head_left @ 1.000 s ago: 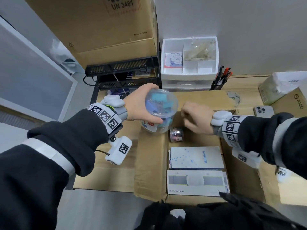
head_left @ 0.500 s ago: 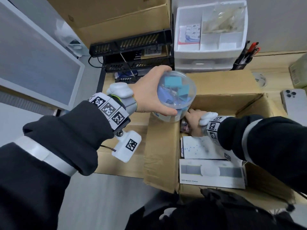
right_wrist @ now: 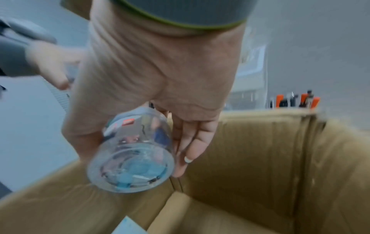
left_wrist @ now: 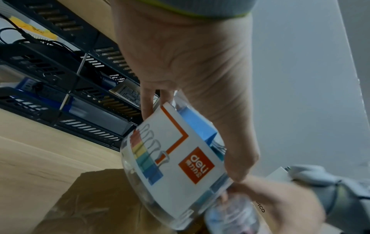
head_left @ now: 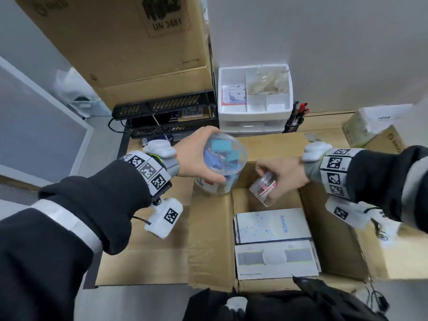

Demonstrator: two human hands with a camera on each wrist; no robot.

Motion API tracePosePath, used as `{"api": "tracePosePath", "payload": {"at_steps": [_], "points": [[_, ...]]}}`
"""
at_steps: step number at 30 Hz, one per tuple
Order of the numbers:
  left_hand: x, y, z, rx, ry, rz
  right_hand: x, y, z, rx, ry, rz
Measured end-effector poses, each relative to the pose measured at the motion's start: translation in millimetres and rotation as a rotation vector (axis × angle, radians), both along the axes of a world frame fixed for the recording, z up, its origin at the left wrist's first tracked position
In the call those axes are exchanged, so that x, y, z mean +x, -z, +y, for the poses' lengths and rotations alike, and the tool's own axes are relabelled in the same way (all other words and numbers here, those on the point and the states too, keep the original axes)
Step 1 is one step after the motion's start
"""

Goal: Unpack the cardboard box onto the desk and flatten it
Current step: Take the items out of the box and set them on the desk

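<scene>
With the left hand point(head_left: 194, 156) gripping the binder-clip tub point(head_left: 223, 162) and the right hand point(head_left: 283, 174) pinching the small clip jar point(head_left: 264, 187), set both upright beyond the fingertips, clear of the cardboard box point(head_left: 210, 239).

The tub point(head_left: 223, 163) is clear glossy plastic with a smooth paper label point(left_wrist: 180, 152). The jar point(head_left: 264, 187) at 3 o'clock of it is the same clear plastic. The box point(head_left: 210, 239) is matt brown cardboard, creased and faintly ribbed. Two cartons point(head_left: 273, 225) inside are smooth white card. At 12 o'clock, the drawers point(head_left: 254, 105) are glossy white plastic; the rack point(head_left: 162, 107) is black slotted metal. The sleeves point(head_left: 92, 205) are black cloth.
</scene>
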State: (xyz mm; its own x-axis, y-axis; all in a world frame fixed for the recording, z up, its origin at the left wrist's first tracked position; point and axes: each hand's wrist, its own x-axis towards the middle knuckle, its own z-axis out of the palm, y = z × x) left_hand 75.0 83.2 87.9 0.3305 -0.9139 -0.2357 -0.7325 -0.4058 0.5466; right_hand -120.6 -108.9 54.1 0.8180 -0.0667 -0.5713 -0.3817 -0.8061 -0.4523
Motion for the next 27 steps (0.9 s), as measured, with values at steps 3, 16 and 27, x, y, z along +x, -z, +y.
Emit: {"api": "tracePosePath", "payload": {"at_steps": [3, 16, 27], "points": [[4, 3, 1, 0.024, 0.004, -0.008, 4, -27, -6, 0.094, 0.012, -0.029], [18, 24, 25, -0.124, -0.064, 0.058, 86, -70, 50, -0.059, 0.007, -0.542], [60, 66, 86, -0.226, -0.290, 0.055, 157, -20, 116, -0.070, -0.062, -0.536]]}}
